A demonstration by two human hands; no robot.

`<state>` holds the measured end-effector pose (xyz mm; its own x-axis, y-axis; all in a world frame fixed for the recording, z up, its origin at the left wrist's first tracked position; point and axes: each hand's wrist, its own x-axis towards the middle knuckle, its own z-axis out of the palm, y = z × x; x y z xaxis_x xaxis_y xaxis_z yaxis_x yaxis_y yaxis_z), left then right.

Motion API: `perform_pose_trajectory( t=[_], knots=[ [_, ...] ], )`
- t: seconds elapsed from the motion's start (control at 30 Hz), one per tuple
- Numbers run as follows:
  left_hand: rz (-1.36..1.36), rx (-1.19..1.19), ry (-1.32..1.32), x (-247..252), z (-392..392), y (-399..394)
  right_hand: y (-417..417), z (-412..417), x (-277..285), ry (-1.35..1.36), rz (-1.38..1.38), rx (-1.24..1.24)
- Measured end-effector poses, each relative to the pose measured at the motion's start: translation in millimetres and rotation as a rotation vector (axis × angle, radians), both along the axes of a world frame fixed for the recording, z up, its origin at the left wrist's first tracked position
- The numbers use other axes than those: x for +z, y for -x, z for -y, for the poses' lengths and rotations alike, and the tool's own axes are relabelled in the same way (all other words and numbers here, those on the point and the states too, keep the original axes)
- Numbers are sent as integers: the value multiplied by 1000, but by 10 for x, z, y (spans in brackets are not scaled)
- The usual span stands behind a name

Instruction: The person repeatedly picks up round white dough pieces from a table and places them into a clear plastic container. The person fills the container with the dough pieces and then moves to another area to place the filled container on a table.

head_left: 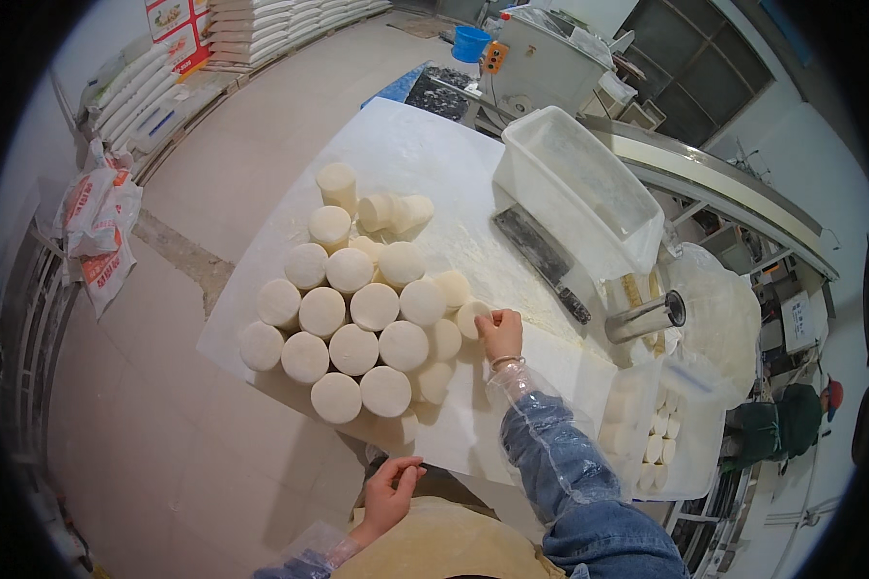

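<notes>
On a floured white work table [471,427] stand several stacks of round, pale dough wrappers [353,349], pressed close together. One stack lies on its side [396,212] behind them. My right hand [502,334] touches a low stack of dough rounds [472,319] at the right edge of the group, thumb and fingertips at its rim. Near my body, just off the table's front edge, is my left hand [392,492], its fingers bent and close together; whether anything is between them cannot be told. Clear plastic sleeves cover both forearms.
Right of the stacks lie a cleaver [539,257] and an empty white plastic tub [586,184]. Nearer are a metal cylinder [644,318], a plastic bag [720,322] and a box of dough pieces [684,481]. A person in green [793,422] is at far right.
</notes>
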<state>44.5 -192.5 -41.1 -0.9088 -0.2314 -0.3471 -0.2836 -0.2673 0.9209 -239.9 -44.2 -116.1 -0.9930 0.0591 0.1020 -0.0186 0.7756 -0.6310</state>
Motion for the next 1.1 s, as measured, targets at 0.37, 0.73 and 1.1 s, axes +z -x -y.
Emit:
perform_pose_trajectory(
  t=[0.37, 0.73, 1.1],
  knots=[
    [30, -87, -2, -52, -28, 85, -469, 306, 401, 783, 270, 57],
    [60, -119, -32, -41, -1, 86, -547, 500, 351, 935, 746, -213],
    [122, -144, 53, -130, -30, -5, -1157, -266, 701, 428, -182, 149]
  ],
)
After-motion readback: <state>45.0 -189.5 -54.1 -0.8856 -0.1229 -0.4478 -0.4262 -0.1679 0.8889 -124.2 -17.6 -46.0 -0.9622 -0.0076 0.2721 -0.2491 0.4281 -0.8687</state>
